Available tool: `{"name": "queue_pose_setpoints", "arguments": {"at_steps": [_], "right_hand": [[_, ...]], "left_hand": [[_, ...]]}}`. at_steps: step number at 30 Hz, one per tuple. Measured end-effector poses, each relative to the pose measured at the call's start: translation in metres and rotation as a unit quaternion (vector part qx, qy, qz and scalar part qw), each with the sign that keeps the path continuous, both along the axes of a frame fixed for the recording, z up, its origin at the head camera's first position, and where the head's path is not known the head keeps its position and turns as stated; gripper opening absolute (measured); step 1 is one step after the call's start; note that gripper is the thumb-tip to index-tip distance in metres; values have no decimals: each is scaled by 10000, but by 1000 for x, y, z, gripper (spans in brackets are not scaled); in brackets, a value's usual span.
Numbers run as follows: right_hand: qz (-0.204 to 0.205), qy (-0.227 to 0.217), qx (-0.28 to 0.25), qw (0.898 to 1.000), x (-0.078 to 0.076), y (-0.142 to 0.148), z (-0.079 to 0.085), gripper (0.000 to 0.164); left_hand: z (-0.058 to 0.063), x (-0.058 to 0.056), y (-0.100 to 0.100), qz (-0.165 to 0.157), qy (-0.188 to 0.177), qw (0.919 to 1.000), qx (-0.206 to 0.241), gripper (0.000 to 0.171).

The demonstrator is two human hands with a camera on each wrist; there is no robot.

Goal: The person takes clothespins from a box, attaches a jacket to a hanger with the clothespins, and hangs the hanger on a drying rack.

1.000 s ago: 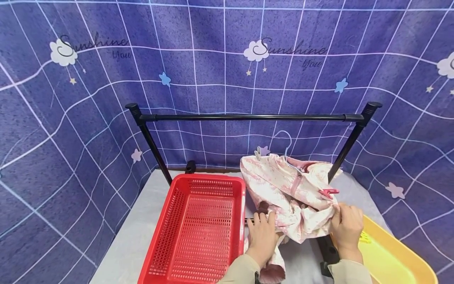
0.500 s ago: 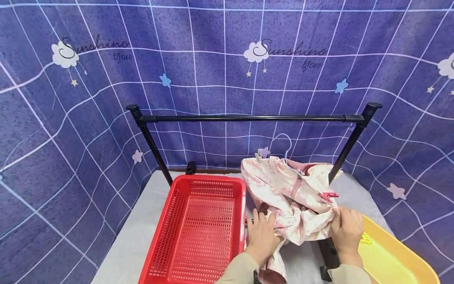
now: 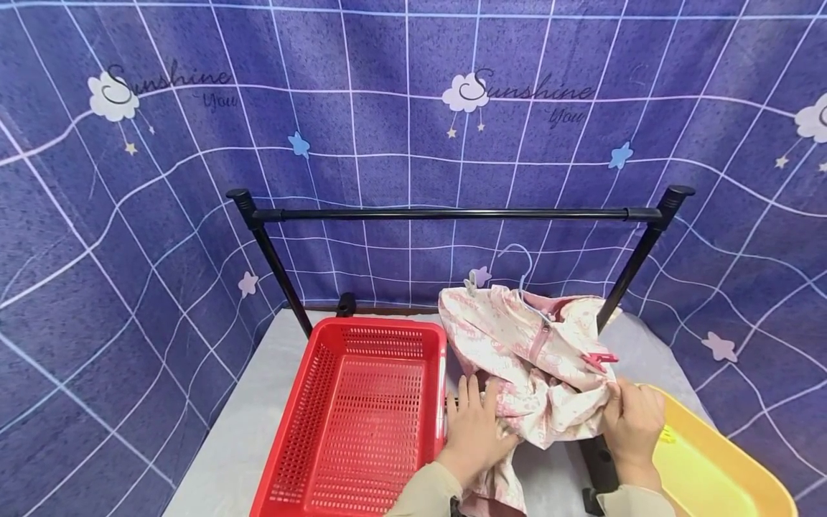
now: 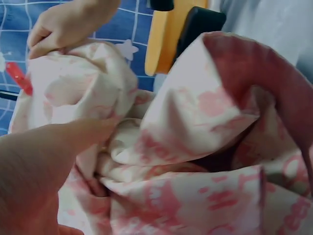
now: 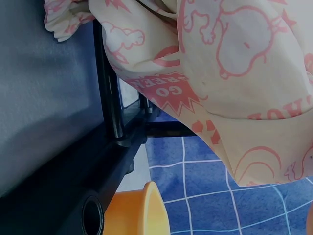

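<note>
A white and pink printed jacket point(image 3: 497, 323) with a zipper sits bunched on a light blue hanger point(image 3: 526, 267). A red clothespin point(image 3: 599, 359) grips its right side, a grey clothespin point(image 3: 470, 286) its left shoulder. My right hand point(image 3: 633, 425) pinches the jacket's lower right edge between thumb and curled fingers. Against the lower left part lies my left hand point(image 3: 474, 432), fingers mostly straight and spread. In the left wrist view its thumb point(image 4: 73, 139) extends onto the folded cloth point(image 4: 195, 196). A loose sleeve point(image 3: 500, 485) hangs below the left hand.
A red perforated basket point(image 3: 441, 388) stands left of the jacket. At the right is a yellow tub point(image 3: 723, 467) with a small yellow item point(image 3: 667, 434) inside. A black rack's bar point(image 3: 446, 214) spans behind; its foot point(image 3: 599, 467) lies by the right hand.
My left hand has shifted slightly up, its fingers spreading a little more along the cloth. The jacket sits marginally lower; the right hand keeps its pinch.
</note>
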State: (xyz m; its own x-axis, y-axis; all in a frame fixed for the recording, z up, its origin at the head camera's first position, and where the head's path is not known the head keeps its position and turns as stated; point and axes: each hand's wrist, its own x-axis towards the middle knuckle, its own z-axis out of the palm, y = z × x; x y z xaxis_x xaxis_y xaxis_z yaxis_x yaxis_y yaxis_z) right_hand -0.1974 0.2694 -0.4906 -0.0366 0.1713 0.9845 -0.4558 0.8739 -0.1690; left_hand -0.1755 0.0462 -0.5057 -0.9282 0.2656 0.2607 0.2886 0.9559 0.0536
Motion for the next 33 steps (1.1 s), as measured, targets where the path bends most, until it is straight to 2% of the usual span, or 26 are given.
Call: {"name": "queue_pose_setpoints", "arguments": {"at_steps": [6,15,20,23,27,33], "right_hand": [[-8,-81,47,10000,-1,6,-6,55],[31,-167,82,9998,-5,10,-10,53],[6,-156,64,9999,-5,10,-11,53],[-3,-143,71,9999,-4,10,-10,54],[-5,-146,78,9999,-3,9,-9,54],[-7,-151,92,9998,-3,10,-8,54]], "left_hand": [[13,-2,-8,-221,508,9972,510,95],[36,-8,-26,-18,723,9911,1117,84],[42,-12,-39,186,1085,9827,1490,83],[44,-15,-49,276,1479,9733,1732,84],[50,-19,-64,372,1828,9637,1910,84],[60,-22,-79,499,1775,9609,2067,84]]}}
